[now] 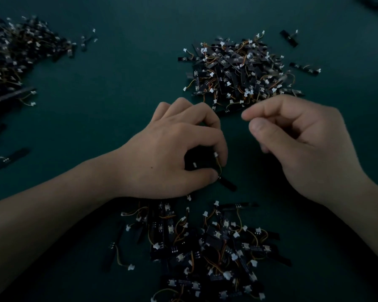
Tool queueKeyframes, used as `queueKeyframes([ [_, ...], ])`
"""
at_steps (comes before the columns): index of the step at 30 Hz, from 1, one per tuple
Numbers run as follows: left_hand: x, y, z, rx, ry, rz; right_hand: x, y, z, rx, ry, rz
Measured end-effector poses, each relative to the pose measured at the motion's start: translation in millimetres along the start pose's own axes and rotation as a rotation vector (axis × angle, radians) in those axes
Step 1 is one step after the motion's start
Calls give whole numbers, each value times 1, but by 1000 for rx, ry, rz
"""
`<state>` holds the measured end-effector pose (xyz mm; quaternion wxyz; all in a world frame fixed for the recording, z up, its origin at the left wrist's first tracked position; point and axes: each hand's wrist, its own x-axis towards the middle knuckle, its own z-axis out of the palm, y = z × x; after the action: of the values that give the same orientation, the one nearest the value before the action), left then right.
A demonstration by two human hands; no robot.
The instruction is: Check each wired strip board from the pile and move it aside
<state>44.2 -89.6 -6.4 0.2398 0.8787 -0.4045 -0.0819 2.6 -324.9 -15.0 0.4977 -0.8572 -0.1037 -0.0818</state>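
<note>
My left hand grips boards. My right hand curls, empty. Next it should pinch one to check.

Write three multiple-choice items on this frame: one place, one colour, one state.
1. The nearest pile of strip boards sits:
A. top left
B. top right corner
C. bottom centre

2. The table looks:
A. dark green
B. white
C. red

3. The left grip:
A. lies flat and empty
B. holds a bundle of boards
C. is out of view

Key:
1. C, it spreads along the bottom edge.
2. A, the bare surface reads dark green.
3. B, its fingers curl round boards, and one end sticks out.
</note>
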Motion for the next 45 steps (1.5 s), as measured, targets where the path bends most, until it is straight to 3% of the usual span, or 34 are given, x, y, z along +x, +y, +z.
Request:
queueKeyframes([
  [3, 0, -2, 1, -45, 49, 33, -1, -3, 1, -31, -46, -9],
  [9, 1, -6, 1, -394, 192, -62, -4, -8, 2, -97, -217, -52],
  [15, 0, -7, 2, -541, 224, -94, -3, -6, 2, -73, -120, -75],
  [22, 0, -8, 0, -629, 203, -82, -3, -8, 4, -209, -9, -197],
  [26, 0, -9, 0, -579, 149, -99, -3, -7, 3, -289, -13, -291],
  [31, 0, -11, 2, -558, 231, -65, -5, -8, 3, -134, -119, -101],
  [38, 4, -10, 7, -320, 255, 33, -4, -5, 1, 36, -165, -28],
  [45, 5, -11, 9, -249, 318, 31, 0, -3, -4, 204, -162, 77],
])
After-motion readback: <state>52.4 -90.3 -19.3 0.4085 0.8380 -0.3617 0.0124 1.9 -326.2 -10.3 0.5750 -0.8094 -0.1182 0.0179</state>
